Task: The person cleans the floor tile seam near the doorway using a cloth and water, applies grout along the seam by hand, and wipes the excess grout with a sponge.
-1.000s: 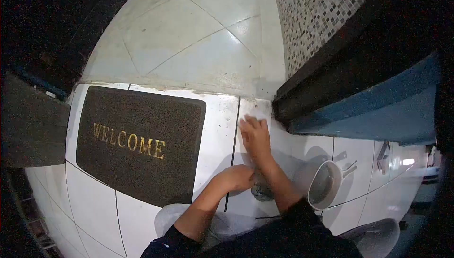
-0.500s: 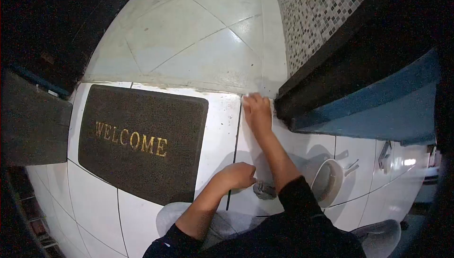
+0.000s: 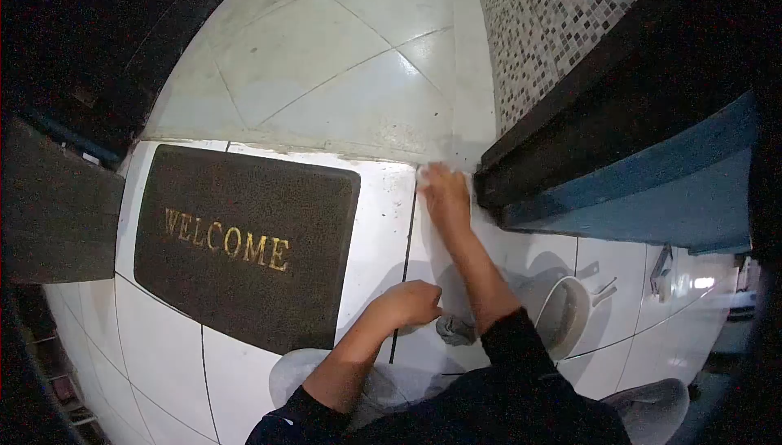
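My right hand point(image 3: 445, 192) reaches forward to the white floor tile near the edge of the doorway, its fingers bent down around something small and whitish that I cannot make out. My left hand point(image 3: 417, 302) is closed low over the tile, nearer my body; what it holds, if anything, is hidden. Just right of that hand a crumpled grey cloth point(image 3: 454, 330) lies on the floor. A pale round pot with a handle point(image 3: 564, 315) stands to the right of my right forearm, with liquid inside.
A dark WELCOME mat point(image 3: 248, 245) lies on the left. Ahead is a duller tiled floor point(image 3: 326, 62). A dark frame and blue panel point(image 3: 635, 192) rise at the right, near a mosaic wall point(image 3: 554, 29). A small object point(image 3: 662, 270) lies beyond the pot.
My right hand has moved forward along the tile to the doorway edge, uncovering more of the grey cloth. My left hand has barely moved.
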Demonstrator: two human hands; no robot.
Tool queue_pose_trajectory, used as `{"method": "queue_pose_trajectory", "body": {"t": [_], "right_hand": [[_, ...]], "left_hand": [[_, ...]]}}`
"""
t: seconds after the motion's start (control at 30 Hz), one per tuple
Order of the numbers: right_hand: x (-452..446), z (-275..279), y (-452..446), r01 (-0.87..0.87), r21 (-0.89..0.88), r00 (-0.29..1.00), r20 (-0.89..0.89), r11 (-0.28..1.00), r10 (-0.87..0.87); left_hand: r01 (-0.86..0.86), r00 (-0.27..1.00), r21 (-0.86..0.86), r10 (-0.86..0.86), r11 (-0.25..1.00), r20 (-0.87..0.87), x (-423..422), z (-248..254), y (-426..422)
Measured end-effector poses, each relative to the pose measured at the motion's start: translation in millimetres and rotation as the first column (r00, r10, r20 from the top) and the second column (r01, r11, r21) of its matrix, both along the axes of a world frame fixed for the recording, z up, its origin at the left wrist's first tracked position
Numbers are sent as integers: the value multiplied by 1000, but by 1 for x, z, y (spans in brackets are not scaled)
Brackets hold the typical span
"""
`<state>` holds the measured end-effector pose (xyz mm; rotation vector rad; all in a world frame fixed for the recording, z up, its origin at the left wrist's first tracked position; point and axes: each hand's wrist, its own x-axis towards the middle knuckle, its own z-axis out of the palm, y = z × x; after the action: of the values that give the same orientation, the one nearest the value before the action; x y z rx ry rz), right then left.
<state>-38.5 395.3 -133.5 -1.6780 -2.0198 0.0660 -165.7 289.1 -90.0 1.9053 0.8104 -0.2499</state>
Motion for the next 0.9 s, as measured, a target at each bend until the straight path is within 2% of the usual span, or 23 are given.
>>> {"method": "queue_pose_trajectory", "body": {"t": [0.07, 0.17, 0.23, 0.33, 0.4, 0.43, 0.5, 0.57, 0.63, 0.67, 0.7, 0.77, 0.83, 0.9], "right_hand": [[1, -3, -38, -43, -119, 998, -49, 992, 37], [-2, -4, -63, -76, -52, 994, -81, 996, 72], [-3, -6, -34, 1, -42, 999, 34, 999, 1], [-7, -3, 0, 48, 43, 999, 15, 998, -48], [-8, 1, -5, 80, -25, 988, 133, 996, -76], [-8, 2, -16, 82, -19, 987, 137, 996, -79], [-11, 3, -56, 7, -39, 997, 82, 999, -4], [-13, 1, -60, 6, -89, 1000, 24, 996, -4], [-9, -3, -33, 49, -85, 988, 153, 995, -35], [-8, 4, -15, 68, -113, 995, 79, 991, -60], [-9, 6, -6, 67, -108, 995, 77, 992, -58], [-9, 6, 3, 72, -32, 997, 36, 997, -70], [-6, -8, -26, 80, -12, 992, 99, 997, -79], [-7, -10, -66, -31, -94, 998, 43, 995, 35]], "left_hand": [[23, 1000, 17, -23, 1000, -8, 3, -4, 1], [15, 1000, -4, -15, 1000, -7, 3, -8, -1], [50, 999, 12, -50, 999, -20, 2, -4, -1], [-9, 1000, 3, 9, 1000, 14, -1, 1, 0], [-4, 1000, 13, 4, 1000, 11, 0, -5, -2], [3, 1000, 23, -4, 1000, 9, 2, -7, -1], [4, 1000, -1, -4, 1000, 6, 5, -8, -1], [6, 1000, -34, -7, 999, -10, 2, -8, -2], [29, 999, 33, -29, 999, -20, 2, 0, -2], [33, 999, 35, -33, 999, -21, 2, 0, -2], [1, 1000, 32, -1, 999, -1, 1, 1, -2], [-31, 999, 30, 31, 999, 18, -2, 2, -3], [7, 1000, 32, -7, 999, -16, 1, -1, -1], [3, 1000, -10, -4, 1000, -13, 3, -1, 0]]}}
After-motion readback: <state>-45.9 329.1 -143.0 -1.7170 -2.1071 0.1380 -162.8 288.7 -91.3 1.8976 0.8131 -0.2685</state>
